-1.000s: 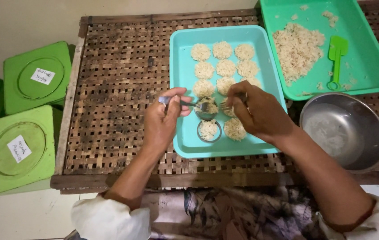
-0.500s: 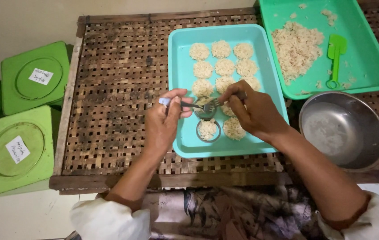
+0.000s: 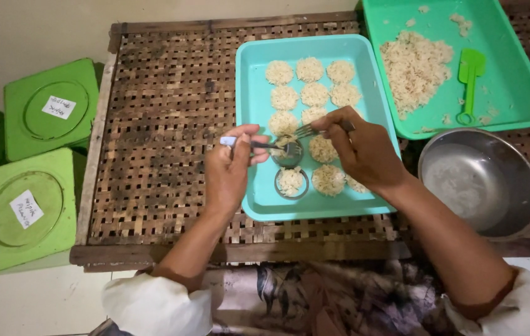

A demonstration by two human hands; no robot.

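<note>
A light teal tray (image 3: pixel 252 93) lies on a woven bamboo table and holds several round rice patties (image 3: pixel 310 70). My left hand (image 3: pixel 227 171) grips a spoon (image 3: pixel 240 144) by its pale handle, its bowl over the tray near a small round ring mould (image 3: pixel 289 153). My right hand (image 3: pixel 364 149) holds a metal fork (image 3: pixel 307 131) whose tines point at the same mould. A second ring mould (image 3: pixel 291 182) filled with rice sits just below it.
A green tray (image 3: pixel 526 106) at the upper right holds loose cooked rice (image 3: pixel 415 68) and a green plastic paddle (image 3: pixel 469 78). A steel bowl (image 3: pixel 479 180) stands at the right. Green square lidded containers (image 3: pixel 22 211) sit beside the table's left edge (image 3: pixel 94 155).
Both hands have stayed over the teal tray; fork and spoon shifted slightly around the small mould. Nothing else has moved.
</note>
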